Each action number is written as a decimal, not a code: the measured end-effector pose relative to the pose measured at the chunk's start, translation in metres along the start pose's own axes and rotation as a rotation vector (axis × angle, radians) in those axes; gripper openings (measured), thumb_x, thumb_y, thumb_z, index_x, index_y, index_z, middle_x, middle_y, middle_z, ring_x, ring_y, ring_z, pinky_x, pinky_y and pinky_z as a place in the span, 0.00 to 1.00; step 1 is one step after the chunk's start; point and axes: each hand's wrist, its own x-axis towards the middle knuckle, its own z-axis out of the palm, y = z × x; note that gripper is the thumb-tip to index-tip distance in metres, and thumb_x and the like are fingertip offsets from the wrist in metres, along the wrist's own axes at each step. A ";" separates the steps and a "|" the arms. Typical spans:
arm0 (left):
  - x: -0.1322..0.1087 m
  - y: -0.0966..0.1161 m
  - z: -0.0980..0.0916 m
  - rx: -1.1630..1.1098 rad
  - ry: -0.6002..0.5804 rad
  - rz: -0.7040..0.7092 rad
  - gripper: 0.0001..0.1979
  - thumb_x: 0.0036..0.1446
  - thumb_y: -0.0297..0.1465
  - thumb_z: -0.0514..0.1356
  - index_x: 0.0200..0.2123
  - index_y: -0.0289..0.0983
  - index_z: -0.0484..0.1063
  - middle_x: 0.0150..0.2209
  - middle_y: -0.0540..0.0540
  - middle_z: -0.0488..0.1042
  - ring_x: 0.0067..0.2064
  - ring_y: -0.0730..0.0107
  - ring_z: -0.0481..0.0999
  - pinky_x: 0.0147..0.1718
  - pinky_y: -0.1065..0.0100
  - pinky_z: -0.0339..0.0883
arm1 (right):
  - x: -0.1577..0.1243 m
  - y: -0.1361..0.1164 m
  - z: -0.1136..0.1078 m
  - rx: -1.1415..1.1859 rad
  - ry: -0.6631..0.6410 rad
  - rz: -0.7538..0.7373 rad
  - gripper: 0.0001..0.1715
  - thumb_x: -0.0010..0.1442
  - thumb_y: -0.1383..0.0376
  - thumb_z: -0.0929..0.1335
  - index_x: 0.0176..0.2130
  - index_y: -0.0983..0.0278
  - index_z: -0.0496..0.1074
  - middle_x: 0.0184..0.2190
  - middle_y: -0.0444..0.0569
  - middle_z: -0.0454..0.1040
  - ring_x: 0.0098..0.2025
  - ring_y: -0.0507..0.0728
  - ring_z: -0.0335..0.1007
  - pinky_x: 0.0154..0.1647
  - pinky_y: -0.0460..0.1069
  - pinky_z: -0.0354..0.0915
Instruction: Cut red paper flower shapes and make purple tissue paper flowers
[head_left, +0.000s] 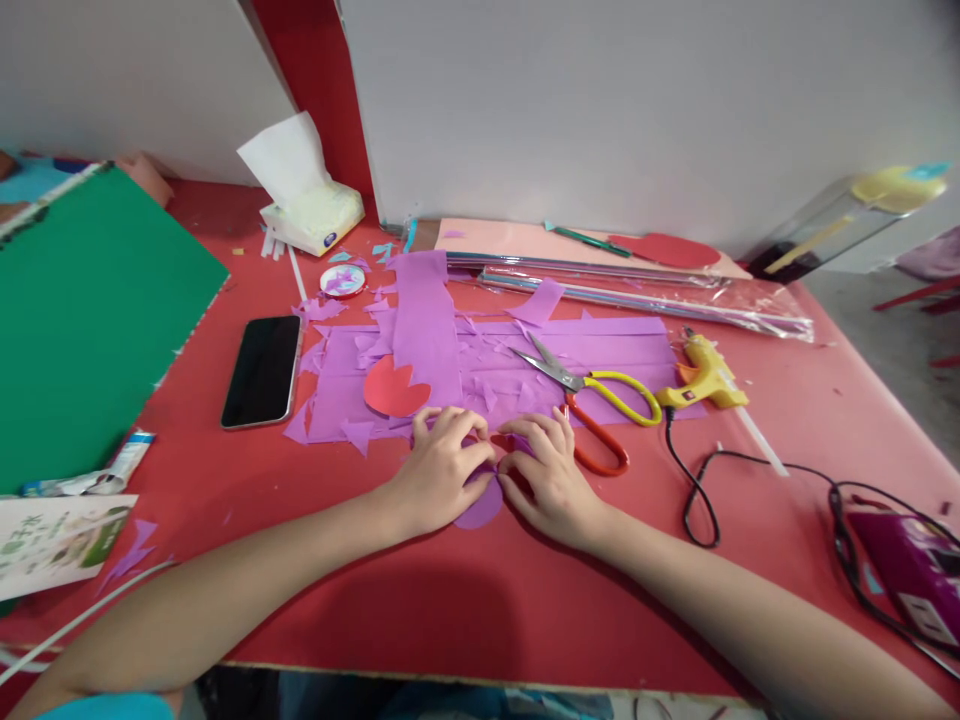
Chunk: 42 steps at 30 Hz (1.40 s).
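Red table surface [225, 480], white walls behind, littered with paper offcuts. Item one: a rounded purple cutout [481, 506], lying at the middle of the surface towards the near edge, directly between and partly under your two hands, its curved edge turned to the near edge. Your left hand [442, 470] and right hand [551, 475] meet over it, fingers bent, tips down on its far part; whether you pinch it or only press it flat cannot be told. Both hands touch it, the left covering slightly more. Just beyond your fingers: purple sheet and strips [427, 320] with a red cutout [394, 388] on top. Just beside your right hand: scissors [592, 400], yellow and orange handles, blades pointing to the far left corner. Further right: a yellow glue gun [705, 378], cord trailing to the near right corner. Left of the sheet: a dark phone [262, 370]. Far edge: a tissue box [311, 215], small blue mark unreadable. Left edge: a green board [82, 310]. Near left corner: a printed leaflet [52, 535], green lettering too blurred to read.
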 end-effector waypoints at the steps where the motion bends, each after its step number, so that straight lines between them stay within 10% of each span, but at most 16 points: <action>1: 0.000 0.000 0.000 0.000 -0.003 0.008 0.04 0.52 0.28 0.57 0.32 0.39 0.72 0.41 0.46 0.68 0.46 0.61 0.64 0.46 0.54 0.48 | 0.000 0.000 0.000 0.001 0.005 -0.003 0.06 0.55 0.68 0.63 0.30 0.63 0.69 0.44 0.52 0.67 0.50 0.62 0.56 0.57 0.67 0.40; 42: 0.000 -0.006 0.009 0.004 -0.018 0.044 0.07 0.55 0.29 0.56 0.29 0.37 0.73 0.43 0.44 0.69 0.48 0.59 0.62 0.45 0.54 0.48 | -0.003 0.001 0.001 0.041 0.064 -0.030 0.03 0.53 0.67 0.65 0.30 0.63 0.69 0.44 0.51 0.66 0.51 0.62 0.56 0.57 0.67 0.38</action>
